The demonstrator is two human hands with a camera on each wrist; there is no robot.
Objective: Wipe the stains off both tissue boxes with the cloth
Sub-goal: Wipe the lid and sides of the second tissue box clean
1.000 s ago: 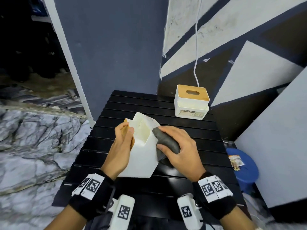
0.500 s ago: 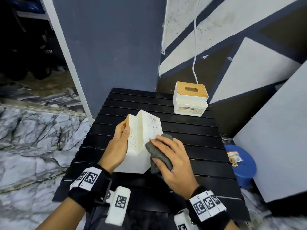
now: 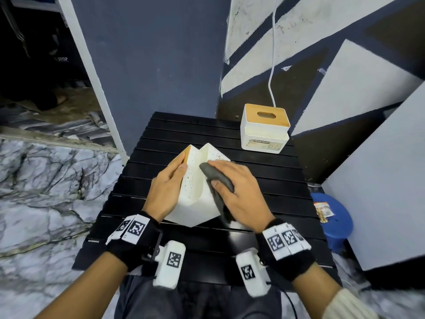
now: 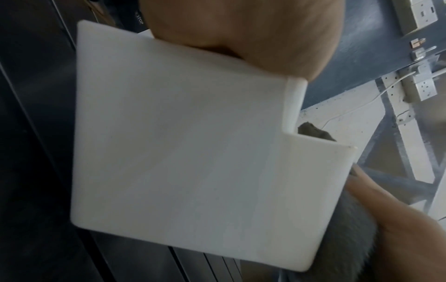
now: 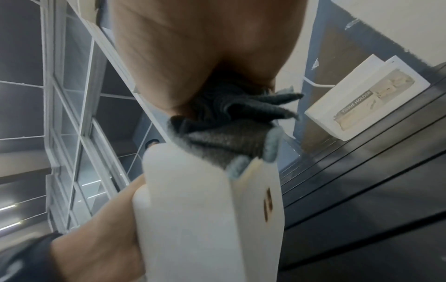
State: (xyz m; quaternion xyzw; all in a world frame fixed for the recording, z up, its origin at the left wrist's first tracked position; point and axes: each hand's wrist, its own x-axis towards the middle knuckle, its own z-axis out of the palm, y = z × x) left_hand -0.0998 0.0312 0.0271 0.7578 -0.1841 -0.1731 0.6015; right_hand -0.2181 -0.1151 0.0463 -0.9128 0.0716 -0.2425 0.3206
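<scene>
My left hand [image 3: 166, 192] grips tipped tissue box [image 3: 195, 187] on surface [image 3: 264, 180]; my right hand [image 3: 239, 194] clamps grey cloth [image 3: 218, 180] against its speckled side. Second tissue box [image 3: 264, 132] upright beyond right hand.

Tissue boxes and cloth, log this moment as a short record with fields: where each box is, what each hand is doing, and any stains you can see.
near box: tilted tissue box on the black slatted table
left hand: grips near box by its wooden lid side
right hand: presses grey cloth on near box
stains: brown specks on the face beside the cloth
far box: second tissue box, upright at the table's back right, untouched
</scene>
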